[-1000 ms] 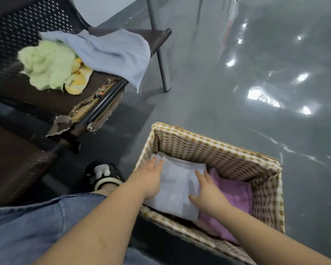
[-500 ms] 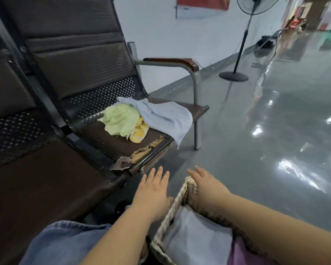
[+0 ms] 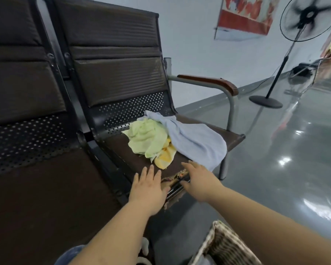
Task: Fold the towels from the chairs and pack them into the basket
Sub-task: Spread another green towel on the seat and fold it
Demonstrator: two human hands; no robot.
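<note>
Hands reaching toward chair seat (image 3: 122, 150), both empty, fingers spread. Left hand (image 3: 148, 188) over seat front edge; right hand (image 3: 199, 180) just short of blue towel (image 3: 195, 142). Green towel (image 3: 147, 138) and yellow towel (image 3: 165, 156) crumpled beside it, unfolded. Basket (image 3: 225, 245) on floor by right forearm. Step, likely: fetching another towel. Next: grasp one towel alone, lift clear of pile.

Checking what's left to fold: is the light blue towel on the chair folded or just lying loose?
Loose, not folded. The light blue towel lies crumpled across the chair seat, one end drooping over the front edge.
</note>
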